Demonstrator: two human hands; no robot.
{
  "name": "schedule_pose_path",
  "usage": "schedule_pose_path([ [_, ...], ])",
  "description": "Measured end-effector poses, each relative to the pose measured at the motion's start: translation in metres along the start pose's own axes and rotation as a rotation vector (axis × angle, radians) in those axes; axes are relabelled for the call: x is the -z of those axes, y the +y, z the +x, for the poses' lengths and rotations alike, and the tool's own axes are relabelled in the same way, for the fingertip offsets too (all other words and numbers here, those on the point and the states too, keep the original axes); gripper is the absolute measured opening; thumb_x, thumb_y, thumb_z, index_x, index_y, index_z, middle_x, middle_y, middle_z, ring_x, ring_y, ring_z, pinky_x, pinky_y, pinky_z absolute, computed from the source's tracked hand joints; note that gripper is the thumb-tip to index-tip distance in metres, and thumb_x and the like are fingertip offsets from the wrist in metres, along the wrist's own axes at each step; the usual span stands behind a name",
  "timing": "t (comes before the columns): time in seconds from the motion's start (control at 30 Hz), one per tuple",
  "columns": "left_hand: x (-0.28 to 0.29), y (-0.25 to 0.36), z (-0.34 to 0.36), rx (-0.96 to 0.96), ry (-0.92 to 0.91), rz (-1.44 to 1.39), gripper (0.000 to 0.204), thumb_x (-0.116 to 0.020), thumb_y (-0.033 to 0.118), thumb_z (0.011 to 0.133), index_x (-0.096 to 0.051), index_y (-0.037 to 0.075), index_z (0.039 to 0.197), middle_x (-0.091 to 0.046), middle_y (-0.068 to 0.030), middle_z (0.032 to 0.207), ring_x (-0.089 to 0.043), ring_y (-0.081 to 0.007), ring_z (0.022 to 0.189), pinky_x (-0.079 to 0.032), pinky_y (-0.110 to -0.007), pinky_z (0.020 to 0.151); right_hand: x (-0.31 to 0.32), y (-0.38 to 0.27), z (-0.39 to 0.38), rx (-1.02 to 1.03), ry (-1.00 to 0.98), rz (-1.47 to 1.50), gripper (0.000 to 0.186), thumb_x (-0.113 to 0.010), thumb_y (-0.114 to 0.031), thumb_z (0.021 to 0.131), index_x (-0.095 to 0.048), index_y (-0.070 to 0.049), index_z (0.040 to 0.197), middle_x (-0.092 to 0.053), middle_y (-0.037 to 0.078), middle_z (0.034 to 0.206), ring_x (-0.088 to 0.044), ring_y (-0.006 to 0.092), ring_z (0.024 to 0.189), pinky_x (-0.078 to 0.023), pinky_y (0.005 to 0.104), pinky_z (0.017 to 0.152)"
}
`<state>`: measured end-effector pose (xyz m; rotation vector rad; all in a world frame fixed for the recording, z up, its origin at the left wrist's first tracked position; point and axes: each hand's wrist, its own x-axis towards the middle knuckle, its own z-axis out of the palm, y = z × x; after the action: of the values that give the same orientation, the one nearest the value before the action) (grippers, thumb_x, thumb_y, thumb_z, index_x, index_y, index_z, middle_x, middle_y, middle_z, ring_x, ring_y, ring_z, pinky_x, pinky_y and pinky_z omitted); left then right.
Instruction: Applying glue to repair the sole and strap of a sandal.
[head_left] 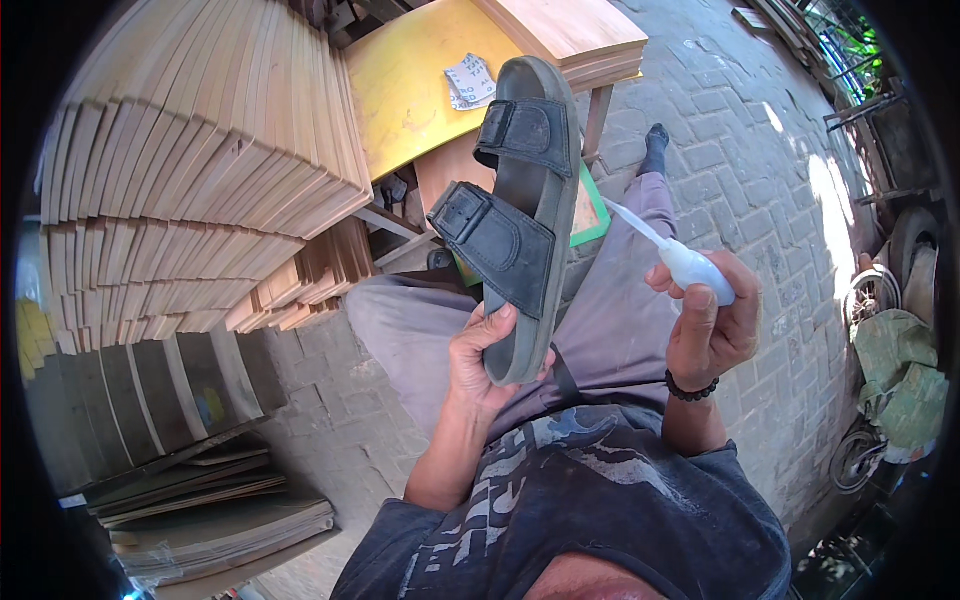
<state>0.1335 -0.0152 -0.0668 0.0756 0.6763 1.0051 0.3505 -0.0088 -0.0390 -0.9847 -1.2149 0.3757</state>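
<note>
A black two-strap sandal (520, 250) with buckles and a grey sole is held upright in my left hand (480, 365), which grips its heel end. My right hand (715, 320) is closed on a small white squeeze bottle (700, 275) with a long thin nozzle, which points up and left toward the side of the sandal. A dark bead bracelet circles my right wrist. My outstretched leg (620, 290) in grey trousers, ending in a dark sock, lies behind the two items.
Stacks of wooden boards (190, 170) fill the left. A yellow tabletop (400, 100) holds more boards and a printed paper scrap (470, 80). Darker panels (210, 510) lie at lower left. Grey pavers (750, 180) form the ground. Cloth and coiled items (890, 360) line the right edge.
</note>
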Motion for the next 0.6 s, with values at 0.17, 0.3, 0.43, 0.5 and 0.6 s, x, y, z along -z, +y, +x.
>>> schedule_pose_path([
  [0.17, -0.006, -0.002, 0.001, -0.008, -0.004, 0.027, 0.037, -0.063, 0.025, 0.089, -0.057, -0.007, 0.108, -0.065, -0.0197, 0.085, -0.069, -0.0280, 0.062, -0.054, -0.037, 0.043, 0.008, 0.001, 0.002, 0.022, -0.008, -0.001, 0.024, -0.063, -0.009, 0.095, -0.058, 0.008, 0.111, -0.066, 0.015, 0.098, -0.067, 0.0173, 0.076, -0.052, 0.0269, 0.068],
  [0.3, -0.016, -0.005, -0.003, -0.059, 0.037, 0.081, 0.036, -0.063, 0.027, 0.091, -0.058, -0.005, 0.108, -0.065, -0.0183, 0.085, -0.069, -0.0265, 0.064, -0.053, -0.035, 0.043, 0.019, 0.006, 0.007, 0.029, -0.046, -0.246, 0.024, -0.063, -0.010, 0.096, -0.059, 0.007, 0.112, -0.066, 0.012, 0.091, -0.064, 0.0139, 0.073, -0.050, 0.0252, 0.065],
  [0.43, -0.028, -0.004, -0.009, -0.070, 0.119, 0.155, 0.035, -0.062, 0.028, 0.093, -0.059, -0.003, 0.107, -0.066, -0.0169, 0.084, -0.068, -0.0261, 0.065, -0.053, -0.034, 0.044, 0.017, 0.006, 0.015, 0.036, -0.039, -0.282, 0.022, -0.061, -0.008, 0.097, -0.058, 0.006, 0.113, -0.065, 0.010, 0.086, -0.061, 0.0107, 0.070, -0.049, 0.0226, 0.062],
  [0.5, -0.031, -0.003, -0.010, -0.079, 0.132, 0.168, 0.034, -0.062, 0.028, 0.093, -0.059, -0.003, 0.107, -0.066, -0.0167, 0.084, -0.068, -0.0261, 0.065, -0.053, -0.033, 0.045, 0.015, 0.008, 0.018, 0.000, -0.014, -0.269, 0.021, -0.066, -0.009, 0.093, -0.062, 0.004, 0.109, -0.066, 0.010, 0.089, -0.062, 0.0117, 0.072, -0.047, 0.0236, 0.062],
  [0.6, -0.031, -0.002, -0.013, -0.101, 0.098, 0.151, 0.032, -0.064, 0.025, 0.092, -0.059, -0.003, 0.106, -0.067, -0.0175, 0.083, -0.070, -0.0275, 0.065, -0.055, -0.034, 0.045, 0.013, 0.007, 0.023, -0.043, -0.013, -0.277, 0.021, -0.072, -0.011, 0.089, -0.066, 0.003, 0.104, -0.068, 0.010, 0.092, -0.063, 0.0127, 0.074, -0.046, 0.0245, 0.062],
])
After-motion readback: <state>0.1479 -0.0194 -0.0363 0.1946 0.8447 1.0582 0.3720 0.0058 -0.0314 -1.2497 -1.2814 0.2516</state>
